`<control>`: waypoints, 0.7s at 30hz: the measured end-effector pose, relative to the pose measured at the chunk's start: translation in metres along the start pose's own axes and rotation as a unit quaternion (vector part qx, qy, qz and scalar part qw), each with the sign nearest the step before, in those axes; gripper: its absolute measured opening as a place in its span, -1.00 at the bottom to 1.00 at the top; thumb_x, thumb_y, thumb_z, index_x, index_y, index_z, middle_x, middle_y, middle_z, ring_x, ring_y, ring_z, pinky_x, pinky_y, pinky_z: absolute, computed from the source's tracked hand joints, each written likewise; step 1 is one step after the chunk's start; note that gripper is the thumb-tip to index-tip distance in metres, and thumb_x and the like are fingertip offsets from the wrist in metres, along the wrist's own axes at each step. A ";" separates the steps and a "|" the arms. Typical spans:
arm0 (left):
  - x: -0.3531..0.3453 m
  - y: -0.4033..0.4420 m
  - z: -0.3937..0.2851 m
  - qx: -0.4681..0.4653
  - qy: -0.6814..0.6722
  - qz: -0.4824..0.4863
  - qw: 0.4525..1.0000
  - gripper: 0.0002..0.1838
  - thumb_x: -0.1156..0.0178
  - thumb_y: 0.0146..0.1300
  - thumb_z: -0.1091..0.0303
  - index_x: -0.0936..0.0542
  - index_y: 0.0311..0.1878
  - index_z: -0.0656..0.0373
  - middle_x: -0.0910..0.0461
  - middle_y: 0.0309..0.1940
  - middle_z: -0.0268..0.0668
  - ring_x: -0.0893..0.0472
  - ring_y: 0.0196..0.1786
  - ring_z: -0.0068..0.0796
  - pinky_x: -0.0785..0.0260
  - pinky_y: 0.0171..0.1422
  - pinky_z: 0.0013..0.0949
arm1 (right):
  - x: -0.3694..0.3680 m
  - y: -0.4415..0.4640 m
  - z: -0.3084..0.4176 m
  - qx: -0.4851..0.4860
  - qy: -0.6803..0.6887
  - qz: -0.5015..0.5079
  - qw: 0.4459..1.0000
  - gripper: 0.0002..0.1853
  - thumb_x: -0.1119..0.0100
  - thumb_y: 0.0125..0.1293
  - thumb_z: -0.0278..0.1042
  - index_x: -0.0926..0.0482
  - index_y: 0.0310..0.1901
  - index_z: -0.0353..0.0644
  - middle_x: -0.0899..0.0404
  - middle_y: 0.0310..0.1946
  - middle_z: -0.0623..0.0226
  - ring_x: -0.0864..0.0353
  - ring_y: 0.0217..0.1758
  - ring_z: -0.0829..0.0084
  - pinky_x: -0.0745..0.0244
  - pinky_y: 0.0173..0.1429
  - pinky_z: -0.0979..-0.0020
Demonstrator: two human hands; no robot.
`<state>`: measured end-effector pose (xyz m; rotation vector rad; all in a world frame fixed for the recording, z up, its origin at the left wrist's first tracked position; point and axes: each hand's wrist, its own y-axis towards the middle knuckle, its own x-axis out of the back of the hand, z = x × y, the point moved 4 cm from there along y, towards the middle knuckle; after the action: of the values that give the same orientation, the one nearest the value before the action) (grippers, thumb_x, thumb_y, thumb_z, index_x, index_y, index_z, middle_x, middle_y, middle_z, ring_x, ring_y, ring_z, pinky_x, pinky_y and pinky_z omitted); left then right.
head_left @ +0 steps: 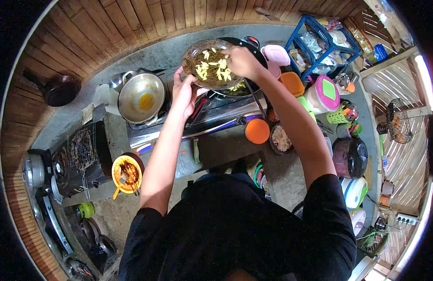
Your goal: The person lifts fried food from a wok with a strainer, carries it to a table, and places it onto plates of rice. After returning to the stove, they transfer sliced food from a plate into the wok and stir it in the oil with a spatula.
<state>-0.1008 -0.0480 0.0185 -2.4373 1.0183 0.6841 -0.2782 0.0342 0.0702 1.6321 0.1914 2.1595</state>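
My left hand (184,90) grips the near left rim of a round brown plate (193,56), which is held up above the stove (221,112). Pale yellow cut pieces (223,72) lie scattered on the plate. My right hand (240,61) is at the plate's right side, its fingers bent over the rim area near the pieces; what they hold, if anything, is too small to tell. Beneath the plate, a dark pan (259,55) shows in part, with some yellowish-green food (237,87) in it.
A pan with a little yellow liquid (146,100) sits on the left burner. A yellow bowl of red sauce (127,173) is at the lower left. An orange lid (257,131), a pink-lidded container (322,94) and a blue rack (304,47) stand to the right.
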 end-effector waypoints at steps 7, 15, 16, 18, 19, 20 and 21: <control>-0.008 -0.002 0.006 0.005 -0.002 -0.002 1.000 -0.39 0.00 0.22 0.56 -0.09 0.34 0.06 -0.44 0.03 -0.05 -0.60 -0.04 -0.19 -0.66 -0.16 -0.13 | -0.010 0.011 -0.003 0.011 0.036 -0.001 0.999 -0.63 -0.08 0.22 -0.31 -0.59 0.05 -0.23 -0.58 -0.01 -0.06 -0.60 0.03 0.06 -0.44 0.21 0.21; -0.012 0.000 0.011 0.025 0.006 0.023 0.999 -0.39 -0.04 0.20 0.55 -0.11 0.31 0.05 -0.45 -0.01 -0.09 -0.59 -0.06 -0.19 -0.64 -0.11 -0.13 | -0.015 0.007 0.026 0.106 0.140 0.098 0.980 -0.66 -0.09 0.30 -0.23 -0.62 0.02 -0.21 -0.58 0.00 0.06 -0.53 0.13 0.11 -0.35 0.27 0.21; -0.012 -0.001 0.009 0.029 0.002 0.016 0.999 -0.37 -0.04 0.20 0.55 -0.10 0.32 0.05 -0.45 -0.01 -0.09 -0.59 -0.06 -0.20 -0.64 -0.11 -0.13 | -0.014 0.007 0.027 0.115 0.162 0.103 0.975 -0.65 -0.14 0.30 -0.21 -0.61 0.04 -0.19 -0.58 -0.01 0.12 -0.52 0.14 0.15 -0.35 0.27 0.25; -0.011 -0.001 0.008 0.032 -0.003 0.008 0.999 -0.36 -0.04 0.19 0.56 -0.09 0.33 0.05 -0.45 -0.02 -0.10 -0.60 -0.07 -0.21 -0.64 -0.10 -0.12 | -0.009 0.001 0.033 0.148 0.147 0.071 0.975 -0.67 -0.22 0.25 -0.22 -0.64 -0.01 -0.18 -0.60 -0.05 0.15 -0.56 0.08 0.17 -0.38 0.23 0.26; -0.011 0.001 0.009 0.029 0.001 0.008 1.000 -0.34 -0.04 0.19 0.56 -0.08 0.34 0.05 -0.45 -0.02 -0.09 -0.60 -0.08 -0.22 -0.64 -0.10 -0.12 | -0.008 -0.001 0.038 0.163 0.140 0.096 0.972 -0.69 -0.24 0.23 -0.23 -0.65 -0.04 -0.18 -0.61 -0.06 0.16 -0.57 0.06 0.18 -0.39 0.22 0.25; -0.011 0.002 0.008 0.025 0.004 0.008 1.000 -0.33 -0.03 0.18 0.56 -0.06 0.35 0.05 -0.46 -0.03 -0.09 -0.60 -0.08 -0.22 -0.64 -0.10 -0.12 | -0.007 -0.002 0.041 0.179 0.132 0.121 0.967 -0.70 -0.26 0.21 -0.24 -0.66 -0.07 -0.18 -0.61 -0.08 0.18 -0.58 0.03 0.18 -0.40 0.21 0.25; -0.009 0.004 0.008 0.023 0.004 0.007 1.000 -0.33 -0.03 0.18 0.56 -0.06 0.35 0.05 -0.46 -0.03 -0.09 -0.60 -0.08 -0.22 -0.64 -0.10 -0.12 | -0.009 0.001 0.038 0.177 0.147 0.164 0.959 -0.72 -0.28 0.19 -0.24 -0.67 -0.11 -0.18 -0.62 -0.12 0.18 -0.59 0.00 0.17 -0.42 0.17 0.24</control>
<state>-0.1114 -0.0412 0.0171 -2.3969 1.0432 0.6495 -0.2405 0.0241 0.0737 1.6041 0.4471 2.7539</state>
